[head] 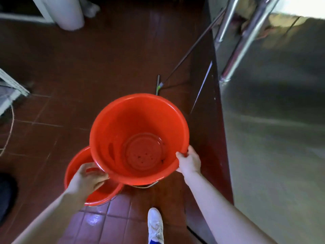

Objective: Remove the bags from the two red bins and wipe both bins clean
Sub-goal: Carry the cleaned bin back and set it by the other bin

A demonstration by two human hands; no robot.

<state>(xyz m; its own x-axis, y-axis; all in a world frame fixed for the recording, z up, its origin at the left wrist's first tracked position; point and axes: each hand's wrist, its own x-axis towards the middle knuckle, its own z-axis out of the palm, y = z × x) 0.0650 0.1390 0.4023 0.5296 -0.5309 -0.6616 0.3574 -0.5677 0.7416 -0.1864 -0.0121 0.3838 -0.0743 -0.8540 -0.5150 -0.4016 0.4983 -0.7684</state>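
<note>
Okay, I see two red bins over the tiled floor (79, 76), both with bare insides. The upper red bin (139, 138) sits mid-frame, mouth toward the camera and tilted a bit. Dark specks dot its ribbed bottom. It overlaps the lower red bin (103, 193), which pokes out at its lower left. I cannot tell whether the two touch.

My right hand (189, 162) grips the upper red bin's rim on the right side, thumb hooked inside and fingers behind the lip. My left hand (88, 180) hangs over the lower red bin's mouth, fingers curled, with the tips at the near-left rim of the upper red bin. I cannot tell whether it truly grips either bin.

A thin wire handle (146, 186) shows just under the upper red bin. A long-handled floor wiper (184, 57) leans behind the bins, its head on the floor. A stainless steel cabinet (272, 138) fills the right side. One white shoe (155, 224) is on the floor below the bins, and a white cylinder (70, 13) stands top left.
</note>
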